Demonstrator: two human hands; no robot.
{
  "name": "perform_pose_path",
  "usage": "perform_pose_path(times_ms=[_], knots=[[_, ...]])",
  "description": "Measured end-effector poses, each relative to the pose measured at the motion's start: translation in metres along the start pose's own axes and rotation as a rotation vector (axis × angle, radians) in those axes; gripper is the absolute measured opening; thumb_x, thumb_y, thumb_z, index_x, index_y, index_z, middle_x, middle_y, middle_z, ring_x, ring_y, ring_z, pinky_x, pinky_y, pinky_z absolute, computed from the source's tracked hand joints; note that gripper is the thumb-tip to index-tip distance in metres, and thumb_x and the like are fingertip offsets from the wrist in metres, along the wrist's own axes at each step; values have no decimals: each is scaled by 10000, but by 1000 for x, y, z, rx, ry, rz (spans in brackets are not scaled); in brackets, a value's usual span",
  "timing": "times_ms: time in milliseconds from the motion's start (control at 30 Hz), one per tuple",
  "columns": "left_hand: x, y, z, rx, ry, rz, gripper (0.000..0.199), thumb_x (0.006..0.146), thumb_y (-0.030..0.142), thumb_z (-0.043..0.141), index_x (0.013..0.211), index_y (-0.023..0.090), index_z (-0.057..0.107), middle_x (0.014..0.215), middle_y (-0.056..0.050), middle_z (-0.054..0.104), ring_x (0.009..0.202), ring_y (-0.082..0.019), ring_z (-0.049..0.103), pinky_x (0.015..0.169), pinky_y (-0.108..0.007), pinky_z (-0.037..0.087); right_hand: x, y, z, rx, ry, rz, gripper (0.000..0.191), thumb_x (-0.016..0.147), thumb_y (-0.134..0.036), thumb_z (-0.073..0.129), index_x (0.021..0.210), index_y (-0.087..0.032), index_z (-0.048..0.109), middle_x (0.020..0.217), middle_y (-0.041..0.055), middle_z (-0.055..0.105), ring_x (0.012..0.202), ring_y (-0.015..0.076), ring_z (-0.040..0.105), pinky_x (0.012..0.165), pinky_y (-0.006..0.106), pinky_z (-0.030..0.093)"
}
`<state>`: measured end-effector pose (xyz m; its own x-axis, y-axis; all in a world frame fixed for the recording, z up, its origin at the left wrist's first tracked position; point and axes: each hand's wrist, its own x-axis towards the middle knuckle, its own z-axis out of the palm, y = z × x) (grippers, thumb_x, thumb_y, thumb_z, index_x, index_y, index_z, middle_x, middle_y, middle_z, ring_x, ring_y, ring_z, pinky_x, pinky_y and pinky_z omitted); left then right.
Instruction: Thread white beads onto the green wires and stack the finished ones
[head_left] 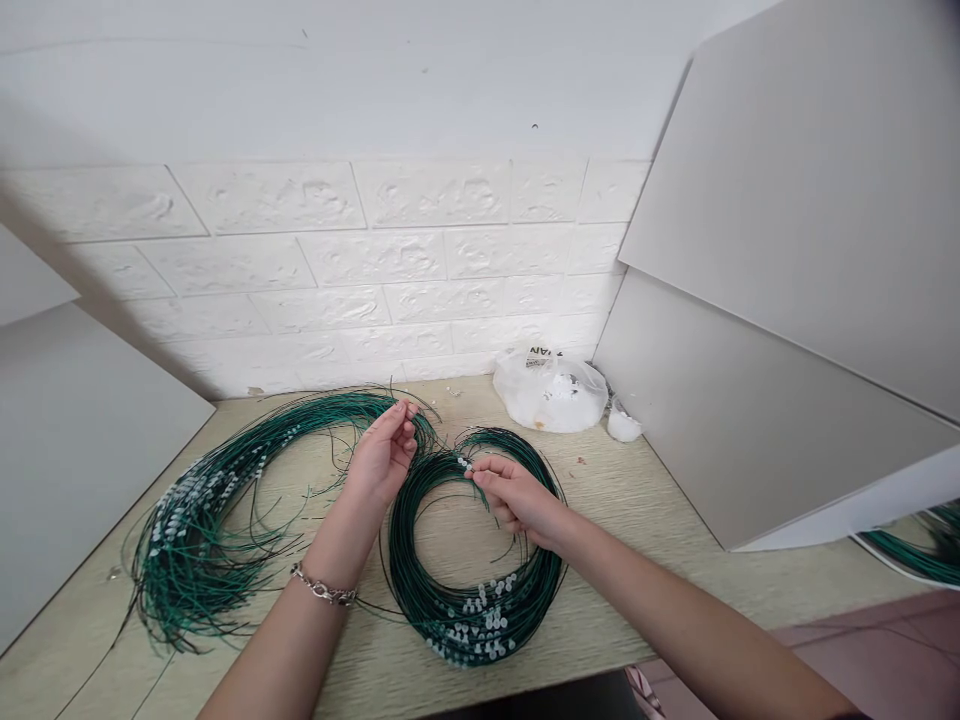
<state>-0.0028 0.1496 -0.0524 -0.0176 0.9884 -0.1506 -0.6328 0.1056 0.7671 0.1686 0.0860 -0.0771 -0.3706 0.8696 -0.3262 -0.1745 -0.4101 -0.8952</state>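
A round coil of dark green wire (401,540) lies on the table, with many small white beads along its near side. At its upper edge my right hand (517,495) pinches a green wire between thumb and forefinger, by a few white beads (465,463). My left hand (386,455) is raised over the coil's upper left, thumb and fingertips pressed together; whatever thin thing they hold is too small to make out. Curving away behind the left hand is a loose bundle of green wires (300,412), also beaded, its frayed ends spread at the left.
Against the back stands a clear plastic bag (551,395) of white material, with a small white cup-like item (623,422) beside it. Grey panels rise at the left (90,440) and right (697,400). More green wire (919,545) shows at the far right.
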Motion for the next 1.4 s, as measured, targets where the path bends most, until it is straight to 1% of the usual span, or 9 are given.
perform_pose_path(times_ms=[500, 667, 800, 900, 1000, 1133, 1233, 1333, 1400], knots=[[1, 2, -3, -14, 86, 46, 95, 675, 179, 585, 767, 157, 579, 699, 25, 574, 494, -21, 477, 398, -125, 338, -1, 0, -1, -53, -125, 64, 334, 714, -334, 502, 1035, -240, 482, 449, -113, 190, 339, 20, 113, 325, 132, 66], [0, 0, -2, 93, 82, 110, 167, 616, 230, 640, 757, 150, 598, 701, 12, 578, 490, -20, 442, 362, -120, 269, 1, 2, -5, -108, -138, 93, 320, 716, -334, 498, 1021, -238, 513, 457, -101, 257, 330, 20, 153, 302, 127, 121], [-5, -4, 5, 320, 95, 221, 232, 601, 304, 649, 751, 130, 622, 698, -23, 592, 499, -34, 404, 369, -125, 257, 6, 2, -7, -145, -37, -54, 331, 712, -375, 500, 1004, -223, 534, 663, -22, 490, 408, 42, 369, 344, 166, 314], [-11, -9, 11, 502, 44, 253, 265, 608, 351, 636, 748, 126, 634, 682, -39, 601, 497, -47, 384, 371, -143, 244, 13, -4, -7, -284, 136, -297, 328, 707, -391, 520, 975, -208, 561, 875, 35, 536, 659, 108, 510, 545, 240, 438], [-16, -14, 16, 615, -16, 243, 273, 610, 365, 631, 737, 124, 643, 665, -45, 605, 492, -55, 385, 377, -161, 241, 18, -17, -6, -638, 330, -555, 284, 696, -375, 550, 911, -200, 612, 983, 63, 524, 894, 166, 490, 811, 318, 383], [-20, -15, 19, 625, -37, 247, 268, 613, 372, 624, 720, 126, 643, 642, -37, 603, 474, -53, 382, 394, -175, 256, 17, -34, 0, -1064, 465, -646, 320, 677, -443, 560, 878, -207, 636, 1113, 102, 478, 1070, 248, 385, 913, 419, 265], [-22, -13, 22, 592, -21, 267, 258, 612, 370, 625, 693, 125, 634, 639, -30, 603, 459, -47, 376, 407, -178, 271, 16, -40, 9, -1097, 448, -723, 331, 675, -442, 563, 906, -214, 626, 1112, 86, 502, 1056, 229, 410, 894, 388, 294], [-25, -13, 25, 528, -45, 250, 247, 603, 357, 636, 677, 121, 629, 658, -33, 610, 492, -52, 415, 431, -175, 299, 17, -38, 18, -939, 297, -747, 208, 716, -358, 539, 808, -200, 637, 875, 36, 613, 811, 153, 533, 756, 286, 384], [-26, -14, 27, 469, -70, 219, 244, 601, 345, 641, 695, 120, 632, 666, -35, 613, 507, -53, 430, 448, -173, 315, 19, -34, 21, -813, 247, -715, 191, 750, -307, 490, 733, -177, 629, 740, 15, 623, 683, 125, 541, 662, 248, 397]])
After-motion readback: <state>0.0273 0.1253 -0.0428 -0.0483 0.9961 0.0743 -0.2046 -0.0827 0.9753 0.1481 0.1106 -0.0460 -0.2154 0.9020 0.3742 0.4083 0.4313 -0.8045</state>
